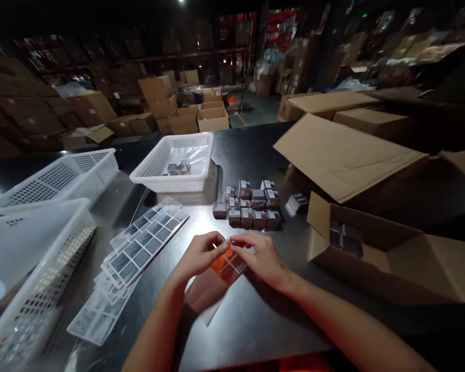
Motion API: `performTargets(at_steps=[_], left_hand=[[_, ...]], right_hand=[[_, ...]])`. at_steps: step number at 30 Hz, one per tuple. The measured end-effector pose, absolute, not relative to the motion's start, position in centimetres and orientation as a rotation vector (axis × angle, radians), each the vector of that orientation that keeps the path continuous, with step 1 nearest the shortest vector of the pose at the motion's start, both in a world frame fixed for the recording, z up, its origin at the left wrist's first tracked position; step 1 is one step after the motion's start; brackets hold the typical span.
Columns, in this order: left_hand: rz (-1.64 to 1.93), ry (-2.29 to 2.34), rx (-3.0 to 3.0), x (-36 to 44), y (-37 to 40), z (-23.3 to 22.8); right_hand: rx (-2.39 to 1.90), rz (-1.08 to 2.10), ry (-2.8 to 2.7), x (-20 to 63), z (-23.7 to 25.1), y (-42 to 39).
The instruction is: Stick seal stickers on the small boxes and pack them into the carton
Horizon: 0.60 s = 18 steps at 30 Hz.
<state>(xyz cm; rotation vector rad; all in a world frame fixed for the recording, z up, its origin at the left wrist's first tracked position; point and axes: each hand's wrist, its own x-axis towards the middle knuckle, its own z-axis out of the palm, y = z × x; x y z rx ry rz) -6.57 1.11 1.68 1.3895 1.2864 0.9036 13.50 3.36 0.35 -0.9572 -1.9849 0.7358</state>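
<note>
Near the front of the metal table, my left hand (201,254) and my right hand (261,257) meet over a sheet of orange-red labels (228,273). Thumbs and fingers of both hands are pinched at its upper end; whether a single label is lifted there I cannot make out. The sheet's lower part, pale and glossy, reaches down towards me. Just beyond my fingers stands a group of small dark boxes (251,204) with white printed labels on top. To the left lie overlapping sheets of grey printed labels (143,245).
A white perforated basket (170,183) with a few small boxes stands behind the label sheets. More white baskets (62,199) line the left side. At right, an open carton (372,279) holds some dark boxes, and a lone small box (297,202) lies beside it. A large cardboard flap (344,155) rises behind.
</note>
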Motion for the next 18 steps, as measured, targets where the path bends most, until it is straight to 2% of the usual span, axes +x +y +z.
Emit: performTargets(at_steps=[9, 15, 18], left_hand=[[0.933, 1.256, 1.238, -6.2, 1.1, 1.6], [0.955, 1.374, 1.199, -7.5, 1.5, 1.5], [0.974, 1.481, 1.205, -8.8, 1.7, 1.2]], right_hand=[[-0.866, 0.414, -2.142, 13.8, -0.2, 2.5], [-0.497, 0.142, -2.234, 14.0, 1.5, 2.5], [-0.528, 0.119, -2.138, 14.9, 2.8, 3.9]])
